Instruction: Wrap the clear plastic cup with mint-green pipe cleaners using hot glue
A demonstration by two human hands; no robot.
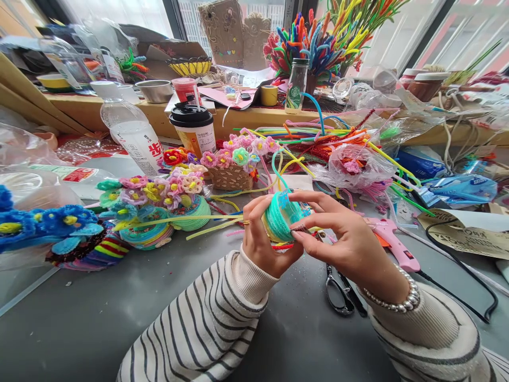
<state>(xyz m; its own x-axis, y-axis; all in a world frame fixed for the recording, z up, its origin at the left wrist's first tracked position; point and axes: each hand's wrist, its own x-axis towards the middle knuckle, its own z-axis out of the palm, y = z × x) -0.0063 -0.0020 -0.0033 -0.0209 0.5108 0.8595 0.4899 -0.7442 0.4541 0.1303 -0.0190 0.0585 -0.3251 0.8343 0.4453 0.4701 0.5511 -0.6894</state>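
Note:
My left hand [260,241] is wrapped around a small container wound with turquoise pipe cleaner [277,218], held on its side above the grey table. A shiny, see-through blue part of it shows bare at the right end. The fingers of my right hand [338,231] close on that end, at the edge of the winding; what exactly they pinch is partly hidden. A loose turquoise strand arcs up from the container. Yellow pipe cleaners [210,225] stick out to the left behind my left hand. Black-handled scissors [340,297] lie under my right hand.
A pink glue gun [392,241] with a black cord lies to the right. Pipe-cleaner flower baskets [145,233] stand at left, near a tilted plastic bottle [133,135] and a coffee cup [193,130]. Loose pipe cleaners [318,135] and plastic bags [461,188] fill the back right.

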